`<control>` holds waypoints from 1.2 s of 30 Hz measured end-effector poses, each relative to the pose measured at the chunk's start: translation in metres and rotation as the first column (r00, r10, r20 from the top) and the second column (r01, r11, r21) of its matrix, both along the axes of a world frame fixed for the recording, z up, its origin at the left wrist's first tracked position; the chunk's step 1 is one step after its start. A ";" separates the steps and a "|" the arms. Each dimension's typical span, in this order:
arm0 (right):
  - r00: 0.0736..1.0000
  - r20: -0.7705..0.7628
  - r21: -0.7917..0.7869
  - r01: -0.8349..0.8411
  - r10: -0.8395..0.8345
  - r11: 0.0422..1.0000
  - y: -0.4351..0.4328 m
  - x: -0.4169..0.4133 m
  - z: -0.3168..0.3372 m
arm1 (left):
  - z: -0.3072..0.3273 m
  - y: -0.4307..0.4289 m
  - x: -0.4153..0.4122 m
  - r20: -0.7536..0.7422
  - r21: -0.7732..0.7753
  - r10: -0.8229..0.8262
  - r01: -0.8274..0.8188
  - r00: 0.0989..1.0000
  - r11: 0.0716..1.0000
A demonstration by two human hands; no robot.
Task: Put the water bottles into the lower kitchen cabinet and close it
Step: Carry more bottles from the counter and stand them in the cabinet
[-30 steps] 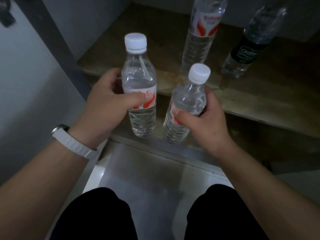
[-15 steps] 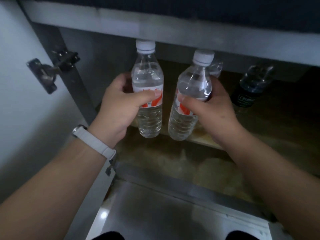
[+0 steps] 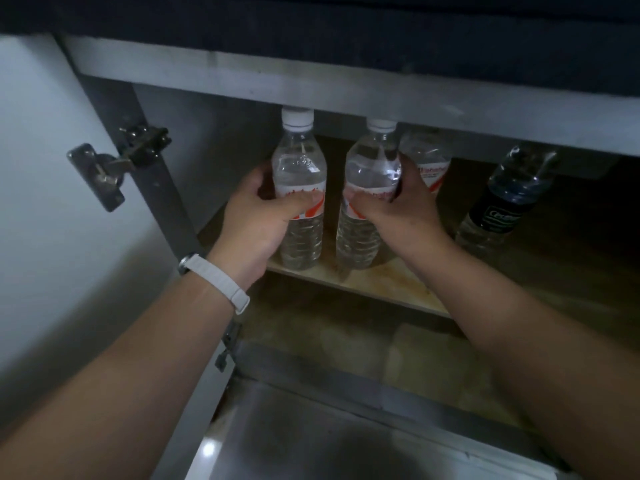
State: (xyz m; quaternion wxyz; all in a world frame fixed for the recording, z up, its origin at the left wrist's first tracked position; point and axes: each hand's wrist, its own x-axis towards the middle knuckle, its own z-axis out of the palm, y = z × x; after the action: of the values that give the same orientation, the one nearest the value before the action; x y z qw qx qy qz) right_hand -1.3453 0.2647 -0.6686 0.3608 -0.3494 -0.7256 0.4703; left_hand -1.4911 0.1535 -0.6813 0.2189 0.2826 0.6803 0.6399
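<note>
Grey metal is framing the open lower kitchen cabinet (image 3: 311,81), its pale door (image 3: 52,202) standing swung out to our left on a dark steel hinge (image 3: 114,168). Inside, the worn wooden shelf (image 3: 381,282) is carrying everything. We are gripping two clear plastic water bottles with white caps and red-and-white labels, side by side and upright near the shelf's front edge. Our left hand (image 3: 256,223) is wrapping around the left bottle (image 3: 299,188); our right hand (image 3: 398,206) is clamping the right bottle (image 3: 369,202). Behind sits another red-labelled bottle (image 3: 429,164), and farther right a black-labelled clear bottle (image 3: 502,202). A white wristband (image 3: 214,278) is circling our left wrist.
</note>
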 end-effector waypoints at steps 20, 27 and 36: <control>0.981 0.189 0.027 0.031 -0.036 0.999 0.003 -0.006 -0.058 | -0.053 -0.005 0.007 -0.287 -0.099 -0.039 0.011 0.957 0.995; 0.979 0.184 0.027 0.080 -0.083 0.996 0.019 -0.038 -0.058 | -0.056 0.012 -0.004 -0.331 -0.102 -0.034 0.000 0.943 0.995; 0.976 0.213 -0.027 0.061 -0.054 0.998 0.014 -0.044 -0.042 | -0.054 0.023 -0.008 -0.350 -0.163 -0.019 -0.041 0.936 0.986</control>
State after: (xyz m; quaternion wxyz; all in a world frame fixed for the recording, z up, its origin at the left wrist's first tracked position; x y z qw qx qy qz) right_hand -1.3892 0.2790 -0.7110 0.2889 -0.4245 -0.7417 0.4315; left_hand -1.4989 0.1760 -0.7348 0.1136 0.3687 0.7614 0.5209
